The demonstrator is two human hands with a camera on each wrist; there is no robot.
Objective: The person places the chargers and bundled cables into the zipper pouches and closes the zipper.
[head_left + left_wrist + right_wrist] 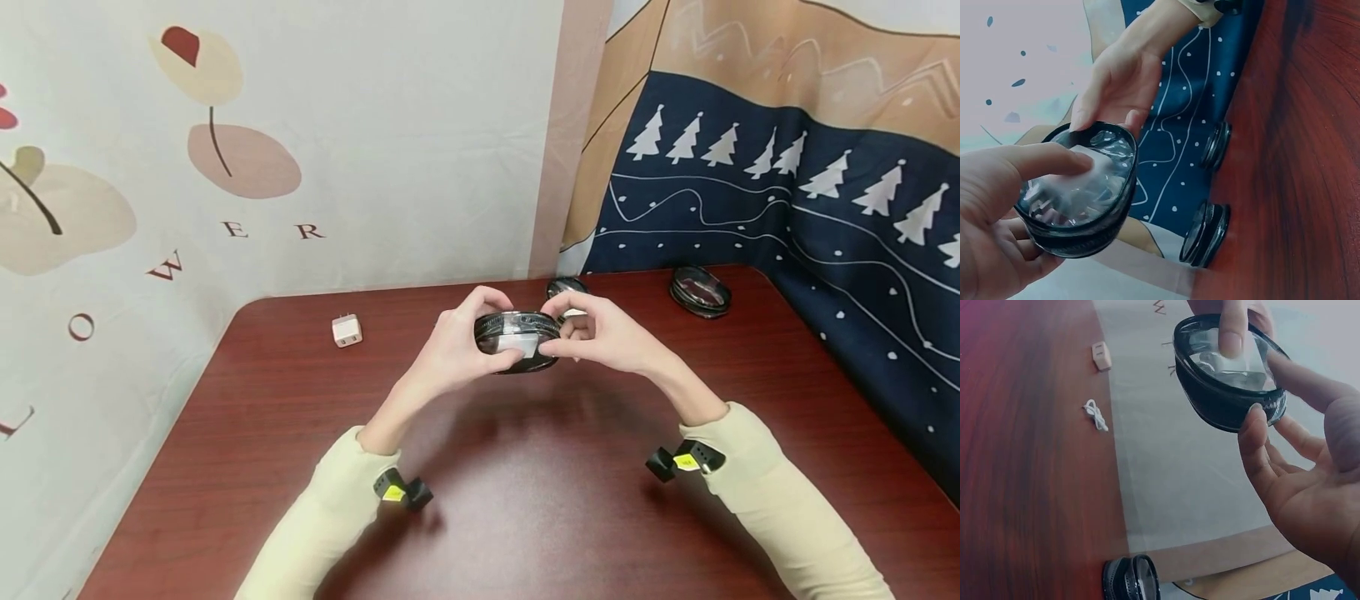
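Observation:
Above the far half of the table, both hands hold a small oval zip pouch [517, 343] with a clear top and black trim. My left hand [467, 343] grips its left end, thumb lying across the clear face and fingers behind. Something white shows at the clear face, partly under that thumb. At the other end, my right hand [609, 333] pinches the rim; in the right wrist view its index fingertip presses the dark side wall [1210, 394] and its thumb meets the top. Whether the zip is open cannot be told.
A white charger plug [347, 331] lies on the brown table [525, 500] at left, with a bundled white cable [1095, 415] near it. Two similar black pouches stand towards the back, one behind the right hand [566, 287], another at the far right [700, 292]. Printed cloths hang behind.

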